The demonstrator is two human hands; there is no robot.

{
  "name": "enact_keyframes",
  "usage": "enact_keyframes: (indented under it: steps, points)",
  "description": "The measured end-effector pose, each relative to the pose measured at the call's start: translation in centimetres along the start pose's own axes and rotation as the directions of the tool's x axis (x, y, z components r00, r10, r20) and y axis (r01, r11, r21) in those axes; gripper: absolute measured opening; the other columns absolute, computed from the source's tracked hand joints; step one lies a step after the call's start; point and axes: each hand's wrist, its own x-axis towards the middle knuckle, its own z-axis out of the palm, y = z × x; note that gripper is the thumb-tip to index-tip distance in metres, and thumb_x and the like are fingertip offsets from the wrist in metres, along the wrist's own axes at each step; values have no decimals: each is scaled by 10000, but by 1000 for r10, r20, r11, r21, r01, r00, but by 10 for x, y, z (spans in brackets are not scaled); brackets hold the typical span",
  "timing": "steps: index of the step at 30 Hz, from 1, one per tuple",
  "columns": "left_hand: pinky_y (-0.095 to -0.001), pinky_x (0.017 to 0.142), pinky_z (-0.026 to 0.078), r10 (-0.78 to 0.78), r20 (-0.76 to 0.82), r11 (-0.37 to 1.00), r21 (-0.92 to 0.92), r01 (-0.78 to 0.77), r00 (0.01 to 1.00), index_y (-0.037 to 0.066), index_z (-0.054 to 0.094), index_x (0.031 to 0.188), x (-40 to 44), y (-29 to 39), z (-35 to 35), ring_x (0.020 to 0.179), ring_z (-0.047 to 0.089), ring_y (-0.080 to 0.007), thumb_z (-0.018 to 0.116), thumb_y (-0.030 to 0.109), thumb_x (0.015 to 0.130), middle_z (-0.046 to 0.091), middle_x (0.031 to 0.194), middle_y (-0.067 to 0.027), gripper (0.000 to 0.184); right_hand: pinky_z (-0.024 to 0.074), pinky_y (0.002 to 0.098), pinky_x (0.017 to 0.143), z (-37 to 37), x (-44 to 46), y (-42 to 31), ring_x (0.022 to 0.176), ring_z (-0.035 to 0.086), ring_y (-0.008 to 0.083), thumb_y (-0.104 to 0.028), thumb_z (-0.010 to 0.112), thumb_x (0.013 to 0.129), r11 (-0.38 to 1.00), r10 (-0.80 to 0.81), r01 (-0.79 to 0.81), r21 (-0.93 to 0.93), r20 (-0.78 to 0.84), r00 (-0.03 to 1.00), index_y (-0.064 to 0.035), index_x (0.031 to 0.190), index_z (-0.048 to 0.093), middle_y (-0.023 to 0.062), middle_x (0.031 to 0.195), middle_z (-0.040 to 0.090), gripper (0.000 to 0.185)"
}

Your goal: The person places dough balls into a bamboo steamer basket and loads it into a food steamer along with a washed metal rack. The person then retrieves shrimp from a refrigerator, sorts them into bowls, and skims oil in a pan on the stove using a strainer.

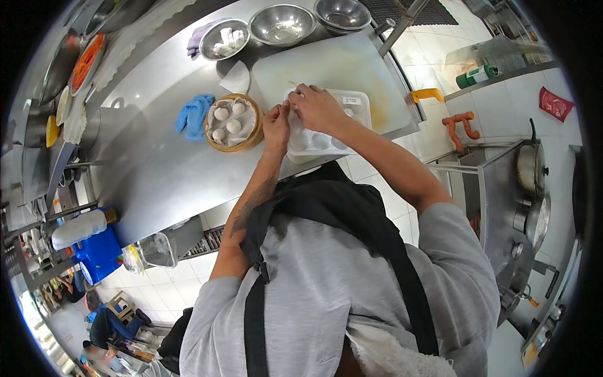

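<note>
"What's at the worktop's point(157, 163) near edge?"

"A white plastic tray with round compartments point(304, 149), near the pale rectangular cutting board's point(276, 69) near left corner. At least one white ball point(348, 112) shows in it."

"And the hands?"

"Left hand point(276, 127) and right hand point(309, 107) meet around the tray's left edge, fingers curled, fingertips close together. I can't tell what they pinch, if anything."

"How far along?"

"Left of them, a round bamboo steamer point(242, 147) with a white liner holds four white balls point(233, 127), spaced apart. Those look done; whatever is in the tray looks left, though the right arm hides part of it."

"Beyond?"

"Shiny steel bowls point(282, 25) along the far edge."
</note>
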Motion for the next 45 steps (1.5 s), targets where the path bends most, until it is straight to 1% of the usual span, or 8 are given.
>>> enact_keyframes:
  steps: [5,7,9,13,23,26,33,45]
  points:
    - [-320,549,332,106,-43,982,163,-98,993,47,523,679,7,-10,-9,600,392,-122,566,292,1006,453,611,-2,410,526,447,827,1,0,-4,995,617,325,-121,691,777,997,40,-42,-65,-28,999,-47,1041,602,125,1028,598,288]
    - [-345,571,378,196,-80,924,350,-156,977,29,556,726,0,0,-18,603,447,-164,571,268,999,500,629,-48,363,547,409,793,-6,4,0,938,655,291,-111,708,764,925,268,-172,339,-259,928,-44,1038,596,130,1036,629,304]
    - [-400,632,447,624,1,615,616,-492,781,8,593,849,-31,32,-22,682,553,-280,584,205,970,576,742,-147,231,553,380,764,-23,18,-1,893,673,275,-109,712,765,850,335,-232,472,-145,931,-47,1035,594,133,1036,645,301]
    - [-347,650,461,495,38,731,523,-439,868,-11,621,980,-86,77,-58,700,575,-276,589,150,953,624,814,-160,166,560,309,686,-20,50,-31,786,709,224,-131,734,780,733,219,-131,668,-49,974,-53,1023,597,127,978,689,290]
    - [-289,617,468,581,-180,690,626,-364,793,3,629,959,-96,77,-141,694,586,-159,614,155,958,641,814,-88,152,516,441,828,42,94,-83,928,650,359,-131,691,771,991,-97,74,108,227,969,-65,1061,655,154,954,685,300]
    - [-324,556,476,364,-87,829,484,-280,927,-21,620,1050,-104,67,-133,620,610,-208,670,209,919,654,735,-121,269,514,429,840,-18,81,-54,937,648,344,-122,665,798,983,-25,31,183,-34,999,-77,1064,681,146,963,684,269]
    - [-336,608,561,-309,215,814,563,141,926,-54,553,1044,-72,37,-60,692,714,-236,612,363,962,679,779,-228,429,527,447,823,-50,10,27,905,642,345,-175,610,843,999,-25,35,-23,348,937,-86,1020,687,147,919,651,212]
    - [-360,693,627,-346,263,925,-63,374,901,-65,529,1072,-61,0,-40,773,729,-281,434,156,1032,680,915,-198,244,532,462,779,-10,-28,16,916,657,367,-127,673,785,972,220,-233,35,216,951,-38,1020,580,176,978,643,268]
